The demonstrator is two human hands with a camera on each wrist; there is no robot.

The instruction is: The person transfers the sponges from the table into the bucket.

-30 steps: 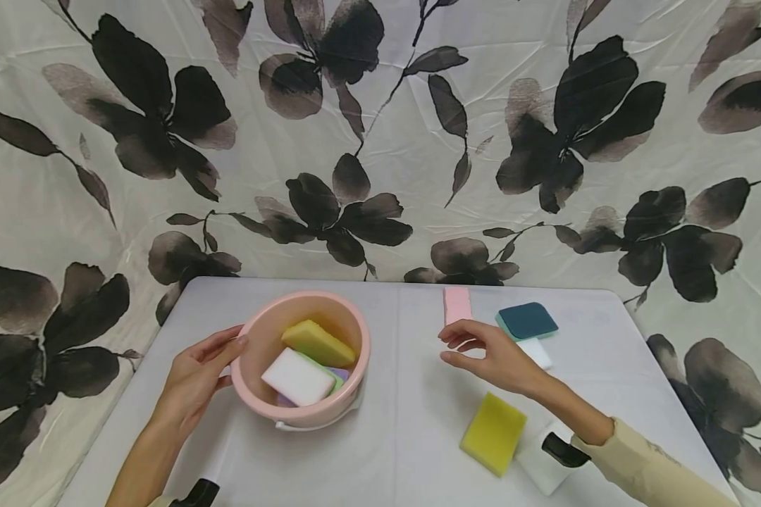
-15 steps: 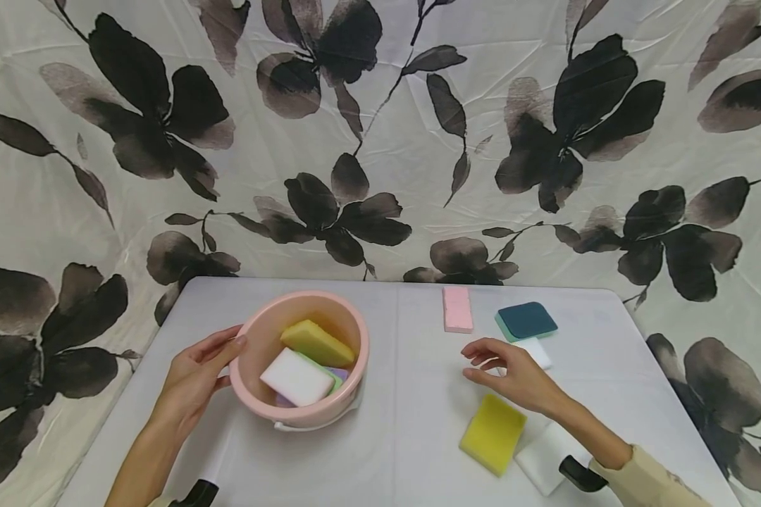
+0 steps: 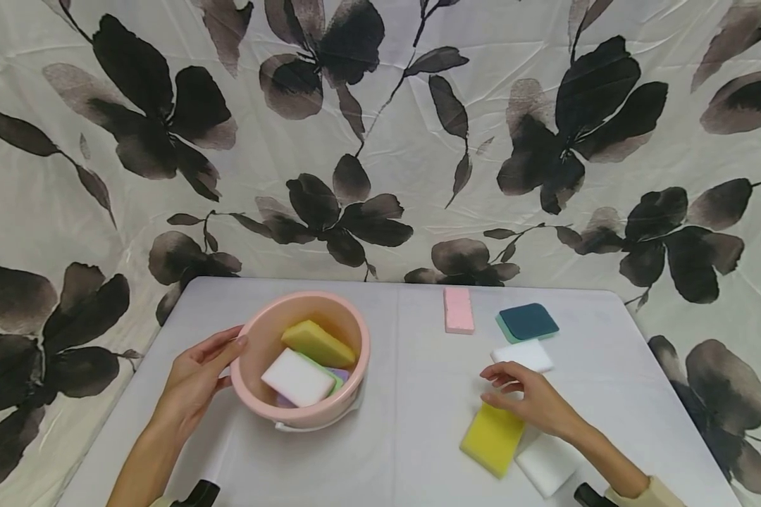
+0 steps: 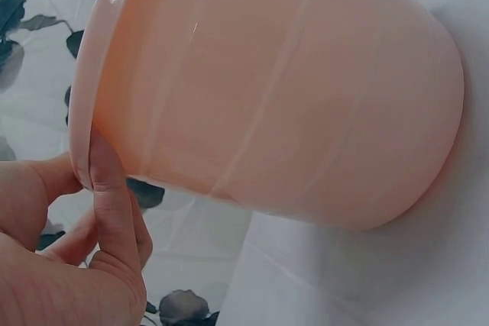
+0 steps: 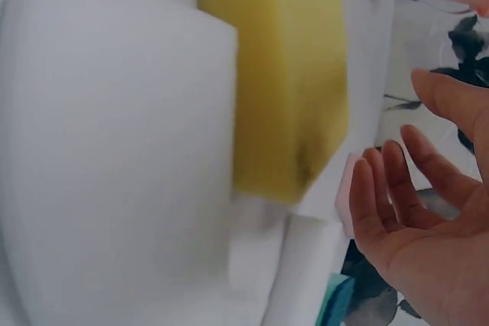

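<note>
My left hand (image 3: 187,384) pinches the left rim of a pink bucket (image 3: 244,384), thumb on one side of the lip and fingers on the other, as the left wrist view shows. Inside the bucket lie a yellow sponge (image 3: 317,343), a white sponge (image 3: 298,378) with a green edge, and a purple piece (image 3: 339,373) partly hidden below. My right hand (image 3: 535,401) hovers with loosely bent fingers over the far end of a flat yellow sponge (image 3: 491,440). Nothing is between its fingers. A white sponge (image 3: 548,465) lies under the right wrist, partly covered.
Farther back on the white table (image 3: 418,380) lie a pink sponge (image 3: 459,310), a dark teal sponge (image 3: 528,321) and another white sponge (image 3: 525,354). The bucket's white handle (image 3: 317,426) hangs down at its front. A floral cloth (image 3: 380,141) hangs behind the table.
My right hand has moved right and toward me, from beside the pink sponge to above the yellow sponge. The left hand and bucket have stayed put.
</note>
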